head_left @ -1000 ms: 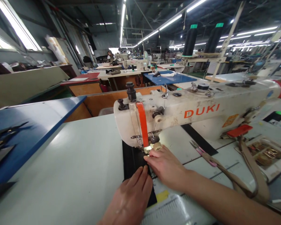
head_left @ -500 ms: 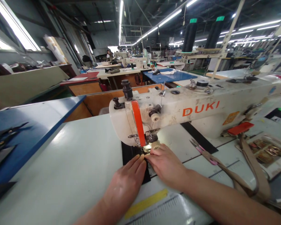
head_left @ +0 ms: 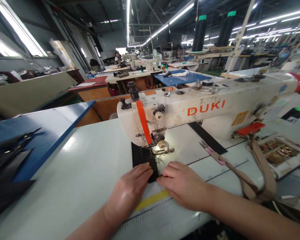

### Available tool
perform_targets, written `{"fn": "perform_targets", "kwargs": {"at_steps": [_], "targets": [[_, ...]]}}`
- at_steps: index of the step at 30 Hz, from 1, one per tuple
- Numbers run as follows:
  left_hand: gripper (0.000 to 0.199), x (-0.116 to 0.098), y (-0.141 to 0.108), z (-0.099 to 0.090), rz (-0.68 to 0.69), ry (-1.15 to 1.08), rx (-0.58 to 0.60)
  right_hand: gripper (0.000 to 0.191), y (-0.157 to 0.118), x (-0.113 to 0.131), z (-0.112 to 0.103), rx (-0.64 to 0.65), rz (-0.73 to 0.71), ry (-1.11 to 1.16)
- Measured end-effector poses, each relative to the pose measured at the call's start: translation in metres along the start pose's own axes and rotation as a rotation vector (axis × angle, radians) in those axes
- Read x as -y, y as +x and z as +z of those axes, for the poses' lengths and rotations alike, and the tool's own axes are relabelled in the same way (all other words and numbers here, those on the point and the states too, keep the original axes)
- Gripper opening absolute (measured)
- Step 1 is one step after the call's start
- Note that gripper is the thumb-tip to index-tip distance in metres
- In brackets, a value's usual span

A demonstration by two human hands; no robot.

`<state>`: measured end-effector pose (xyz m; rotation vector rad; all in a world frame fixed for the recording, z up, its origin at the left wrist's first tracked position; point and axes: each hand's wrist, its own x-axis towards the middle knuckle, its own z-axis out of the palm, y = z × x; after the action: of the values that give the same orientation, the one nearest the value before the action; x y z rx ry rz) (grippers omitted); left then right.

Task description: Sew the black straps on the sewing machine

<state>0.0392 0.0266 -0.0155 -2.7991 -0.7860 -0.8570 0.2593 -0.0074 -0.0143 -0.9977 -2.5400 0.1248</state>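
Your left hand (head_left: 128, 192) lies palm down on the near end of the black strip (head_left: 142, 162). Its fingers are extended and closed together, and the fingertips press on the top face of the strip. This hand pins the strip flat to the white table (head_left: 77, 166) and does not pinch it.

Your right hand (head_left: 183, 185) sits just to the right of the left hand, without touching it. Its fingers are close together and slightly curled, with the tips at the right edge of the strip. You cannot tell from this view whether they pinch that edge or only touch it.

The strip lies on the table directly in front of you, and its far end reaches the presser foot (head_left: 161, 146) of the DUKI sewing machine (head_left: 197, 111). Yellow tape (head_left: 152, 200) runs across the table on the near side, beneath your hands. To the right, pink-handled snips (head_left: 210, 152) lie on the table beside a tan strap (head_left: 258, 180). To the left, black pieces (head_left: 7, 163) lie on a blue board (head_left: 47, 140).
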Motion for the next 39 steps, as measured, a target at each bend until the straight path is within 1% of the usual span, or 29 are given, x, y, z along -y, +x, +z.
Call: {"fn": "perform_targets", "kwargs": {"at_steps": [3,7,12,19,23,25,27,29,31,34,36,39], "targets": [[0.035,-0.001,0.005,-0.005,0.05,0.005,0.044,0.013,0.002,0.001,-0.001,0.026,0.003,-0.01],[0.042,-0.002,0.011,-0.012,0.102,0.017,0.067,0.015,0.003,0.001,-0.003,0.033,0.013,0.005],[0.044,0.002,0.009,-0.011,0.131,0.031,0.105,0.016,0.003,0.002,-0.004,0.045,0.018,0.028],[0.04,0.007,0.002,-0.009,0.129,0.027,0.162,0.017,0.001,0.0,-0.004,0.023,0.046,0.099],[0.039,0.005,0.002,-0.012,0.098,-0.01,0.216,0.018,0.008,-0.005,-0.006,-0.017,0.092,0.098],[0.035,0.005,0.0,-0.014,0.08,-0.039,0.241,0.018,0.013,-0.006,-0.006,-0.011,0.084,0.077],[0.034,0.004,-0.002,-0.016,0.041,-0.095,0.259,0.017,0.018,-0.007,-0.004,0.02,0.06,0.051],[0.037,0.005,-0.005,-0.02,-0.038,-0.191,0.276,0.017,0.02,-0.007,-0.002,0.039,0.044,0.029],[0.041,0.006,-0.009,-0.025,-0.165,-0.307,0.27,0.018,0.02,-0.006,0.0,0.032,0.038,0.031],[0.045,0.01,-0.015,-0.031,-0.355,-0.418,0.211,0.021,0.018,-0.006,0.001,0.009,0.035,0.063],[0.053,0.014,-0.02,-0.032,-0.403,-0.44,0.188,0.022,0.018,-0.006,0.002,0.014,0.043,0.081],[0.063,0.022,-0.028,-0.03,-0.406,-0.475,0.204,0.024,0.019,-0.006,0.002,0.033,0.062,0.095]]}}
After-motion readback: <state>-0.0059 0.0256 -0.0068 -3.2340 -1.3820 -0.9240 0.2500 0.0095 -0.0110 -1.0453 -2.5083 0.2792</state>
